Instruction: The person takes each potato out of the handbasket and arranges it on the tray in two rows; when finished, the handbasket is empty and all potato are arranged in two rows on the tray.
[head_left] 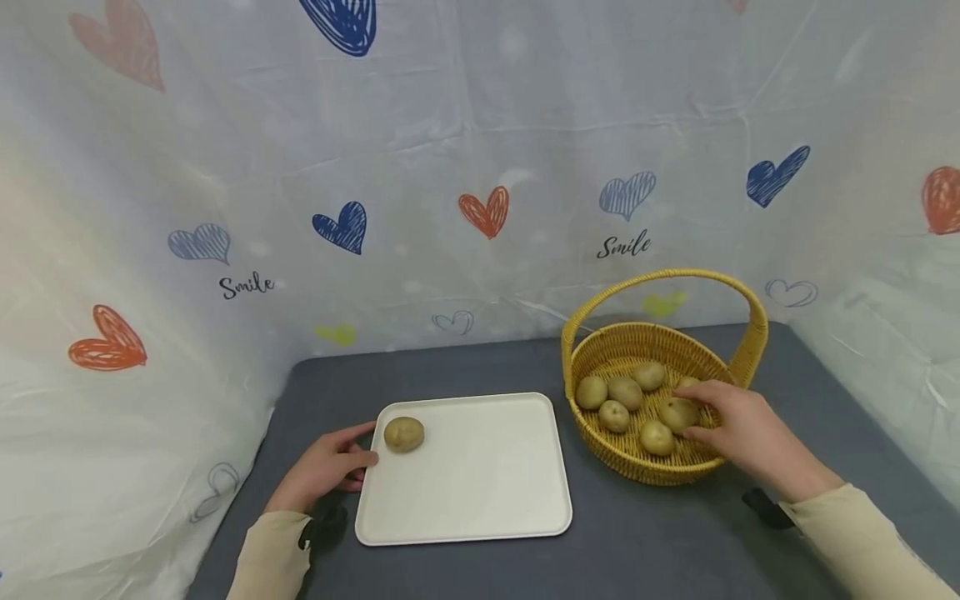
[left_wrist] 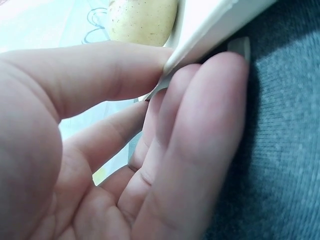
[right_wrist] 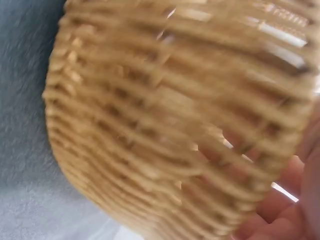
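"Inside the yellow wicker basket (head_left: 651,472), what does the right hand (head_left: 738,427) have?"

"An oval potato (head_left: 678,414), plump and smooth, dull tan with a greenish cast. The thumb is on its near side and the fingers are on its far side, parted about as wide as the potato itself."

"And the ones around it?"

"Six other potatoes (head_left: 625,393), rounded to oval, from pale yellow to olive tan. Two toward the front look smallest and roundest; one at the back is partly hidden by the hand."

"Is one on the white tray (head_left: 480,479) too?"

"Yes, a single potato (head_left: 403,435) near the far left corner, rounded and brownish yellow. Up close from the left wrist, its pale skin carries fine dark specks."

"How about the left hand (head_left: 326,467)?"

"It pinches the tray's left edge, thumb at the rim, fingers underneath, with just the thin edge between them."

"What's under it all?"

"A dark grey counter (head_left: 465,575), with tray and basket standing apart on it."
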